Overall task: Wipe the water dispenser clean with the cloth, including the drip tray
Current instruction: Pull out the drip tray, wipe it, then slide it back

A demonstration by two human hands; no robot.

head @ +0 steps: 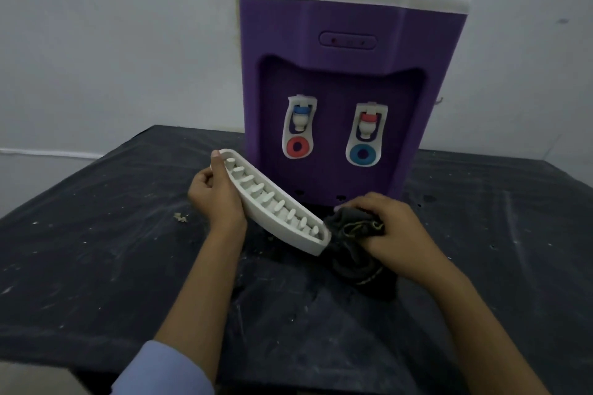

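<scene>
A purple water dispenser point(346, 51) with a white top stands at the back of the table, two taps on its front. My left hand point(215, 194) holds the white drip tray point(272, 205) off the dispenser, tilted, with its slotted face toward me. My right hand point(390, 228) grips a bunched dark cloth point(349, 234) against the tray's lower right end. Part of the cloth hangs down onto the table.
The table point(96, 250) has a black, dusty, scuffed cover. A few crumbs point(180, 218) lie left of my left hand. A pale wall point(112, 42) stands close behind the dispenser, stained near its top left.
</scene>
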